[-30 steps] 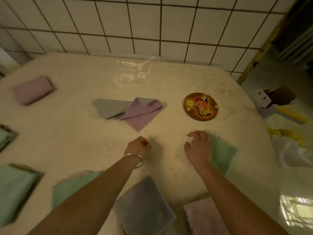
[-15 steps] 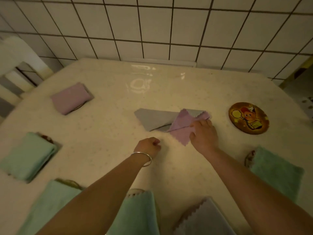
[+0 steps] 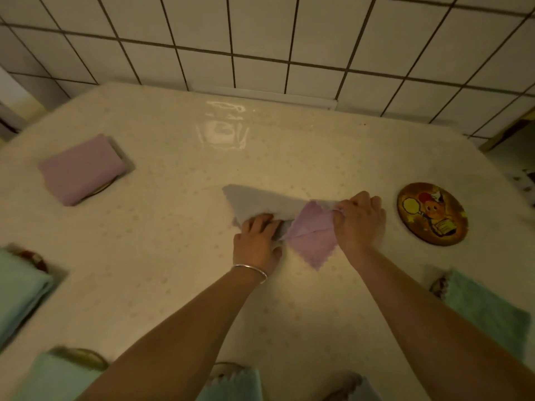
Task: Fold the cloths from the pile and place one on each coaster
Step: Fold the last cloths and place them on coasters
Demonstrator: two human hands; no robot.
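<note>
In the middle of the table lies the pile: a purple cloth (image 3: 314, 240) over a grey cloth (image 3: 260, 202). My right hand (image 3: 360, 221) pinches the purple cloth's right corner. My left hand (image 3: 257, 241) presses on the grey cloth at the purple cloth's left edge. One round brown coaster (image 3: 432, 214) with a cartoon print lies bare to the right. A folded purple cloth (image 3: 82, 169) sits on a coaster at the far left. Folded green cloths (image 3: 489, 311) (image 3: 20, 290) (image 3: 55, 377) cover other coasters near me.
The table (image 3: 162, 256) has a pale glossy cover and stands against a white tiled wall (image 3: 260, 39). Another green cloth (image 3: 231, 386) and a grey cloth (image 3: 356, 389) lie on coasters at the near edge, partly hidden by my arms.
My left hand has moved forward from the bare table onto the grey cloth. My right hand has shifted right to the purple cloth's corner. The view has moved closer.
</note>
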